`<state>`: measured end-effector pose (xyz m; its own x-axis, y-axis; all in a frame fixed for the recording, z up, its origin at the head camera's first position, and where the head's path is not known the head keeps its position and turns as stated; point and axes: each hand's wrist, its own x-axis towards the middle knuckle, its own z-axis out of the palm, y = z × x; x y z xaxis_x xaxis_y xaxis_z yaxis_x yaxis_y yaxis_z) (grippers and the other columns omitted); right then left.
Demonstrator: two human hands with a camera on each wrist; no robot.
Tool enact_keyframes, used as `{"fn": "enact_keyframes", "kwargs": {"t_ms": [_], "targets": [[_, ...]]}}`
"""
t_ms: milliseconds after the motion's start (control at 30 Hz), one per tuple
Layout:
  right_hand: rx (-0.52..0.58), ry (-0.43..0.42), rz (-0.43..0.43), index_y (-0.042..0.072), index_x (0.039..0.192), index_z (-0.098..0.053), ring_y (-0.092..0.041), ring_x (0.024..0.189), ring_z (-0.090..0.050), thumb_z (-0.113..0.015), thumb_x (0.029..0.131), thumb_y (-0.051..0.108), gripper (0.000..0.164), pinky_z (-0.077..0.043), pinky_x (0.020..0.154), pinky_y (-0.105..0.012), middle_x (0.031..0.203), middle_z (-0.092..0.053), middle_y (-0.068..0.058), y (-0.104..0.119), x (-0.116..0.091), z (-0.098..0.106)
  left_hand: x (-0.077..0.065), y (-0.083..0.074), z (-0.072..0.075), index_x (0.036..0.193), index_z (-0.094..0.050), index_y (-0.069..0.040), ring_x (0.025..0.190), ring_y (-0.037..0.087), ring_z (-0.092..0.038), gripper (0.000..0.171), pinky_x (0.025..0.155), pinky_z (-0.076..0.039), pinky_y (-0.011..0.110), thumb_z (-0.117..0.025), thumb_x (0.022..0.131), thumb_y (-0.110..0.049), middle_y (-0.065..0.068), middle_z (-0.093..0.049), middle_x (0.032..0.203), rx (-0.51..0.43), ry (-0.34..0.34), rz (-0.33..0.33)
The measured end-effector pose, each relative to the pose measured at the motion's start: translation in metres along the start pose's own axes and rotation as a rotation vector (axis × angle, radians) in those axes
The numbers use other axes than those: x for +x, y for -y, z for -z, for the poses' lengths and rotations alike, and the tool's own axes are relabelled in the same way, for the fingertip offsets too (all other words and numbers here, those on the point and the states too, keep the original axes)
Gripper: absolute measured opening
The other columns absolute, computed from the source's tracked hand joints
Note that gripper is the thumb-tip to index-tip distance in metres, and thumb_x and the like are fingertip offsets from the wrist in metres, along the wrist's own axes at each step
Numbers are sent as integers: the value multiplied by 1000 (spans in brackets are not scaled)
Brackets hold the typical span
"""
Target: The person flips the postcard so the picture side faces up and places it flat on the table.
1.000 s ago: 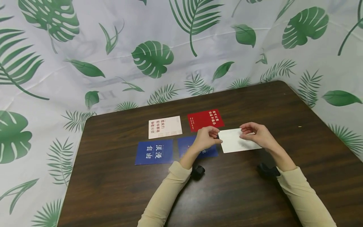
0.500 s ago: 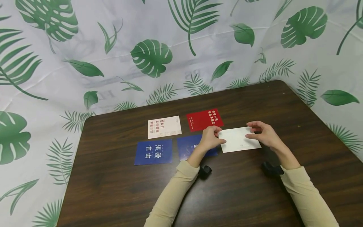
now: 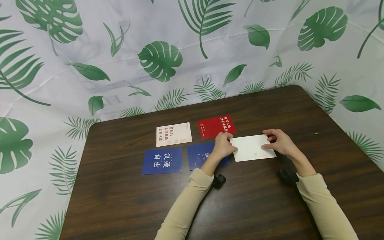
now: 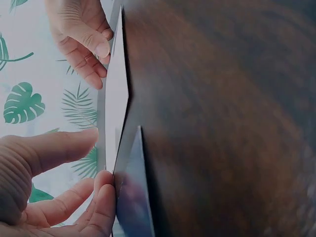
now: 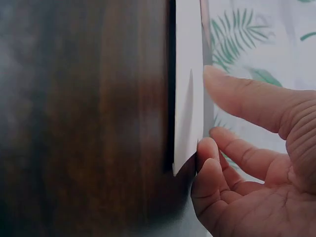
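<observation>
A white card (image 3: 247, 148), with a small faint mark near its lower edge, lies between the two hands at the right of the card group. My left hand (image 3: 221, 146) is at its left end; in the left wrist view the fingertips (image 4: 104, 180) are right at the card's edge and the thumb stands apart from them. My right hand (image 3: 280, 143) is over its right end, with the thumb overlapping the card and the fingers at the far edge. In the right wrist view, a gap separates that thumb (image 5: 242, 98) from the fingers.
Left of the white card lie a red card (image 3: 214, 128), a pale card with red characters (image 3: 177, 133), a blue card (image 3: 162, 161) and another blue card (image 3: 196, 156) partly under the left hand. All are on a dark wooden table (image 3: 120, 206) before a leaf-print cloth (image 3: 126, 76).
The right hand has slid a little right along the white card, uncovering more of it. The left hand has shifted slightly right, uncovering more of the blue card. The other cards have stayed put.
</observation>
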<state>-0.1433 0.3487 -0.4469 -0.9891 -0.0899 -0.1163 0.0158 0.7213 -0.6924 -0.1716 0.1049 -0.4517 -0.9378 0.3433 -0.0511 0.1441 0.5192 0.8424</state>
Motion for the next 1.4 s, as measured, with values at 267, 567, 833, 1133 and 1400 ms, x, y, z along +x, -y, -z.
{"fn": "enact_keyframes", "kwargs": {"t_ms": [267, 567, 833, 1133, 1400], "targets": [[-61, 3, -38, -12, 119, -51, -26, 84, -45, -79, 73, 9, 57, -35, 71, -31, 92, -49, -13, -1, 8, 1, 0, -5, -1, 112, -62, 8, 97, 25, -53, 47, 75, -50, 26, -76, 68, 0, 16, -59, 101, 123, -21, 11], [-93, 30, -52, -10, 110, -52, -24, 80, -46, -81, 71, 11, 53, -35, 73, -35, 87, -50, -11, 4, 12, 3, 3, -9, 0, 102, -67, 7, 95, 27, -57, 40, 71, -52, 30, -77, 64, -1, 17, -60, 100, 214, -38, 45], [-132, 61, -38, -11, 104, -53, -24, 77, -48, -81, 70, 10, 49, -38, 71, -36, 83, -51, -11, 6, 15, 7, 7, -10, 1, 99, -65, 5, 91, 26, -55, 39, 71, -52, 29, -81, 65, -6, 15, -57, 99, 221, -2, 75], [-122, 59, -31, -14, 110, -50, -24, 78, -49, -80, 71, 9, 54, -40, 71, -36, 88, -51, -15, 5, 14, 6, 7, -11, 0, 96, -58, 0, 88, 24, -56, 40, 71, -50, 28, -82, 64, -7, 11, -57, 93, 250, 14, 69], [-91, 45, -65, -17, 118, -45, -26, 82, -50, -79, 72, 9, 62, -41, 74, -36, 93, -50, -17, 5, 12, 5, 7, -8, 1, 107, -53, 1, 68, 19, -52, 44, 57, -44, 25, -74, 69, -1, 7, -56, 77, 186, 22, 43]]}}
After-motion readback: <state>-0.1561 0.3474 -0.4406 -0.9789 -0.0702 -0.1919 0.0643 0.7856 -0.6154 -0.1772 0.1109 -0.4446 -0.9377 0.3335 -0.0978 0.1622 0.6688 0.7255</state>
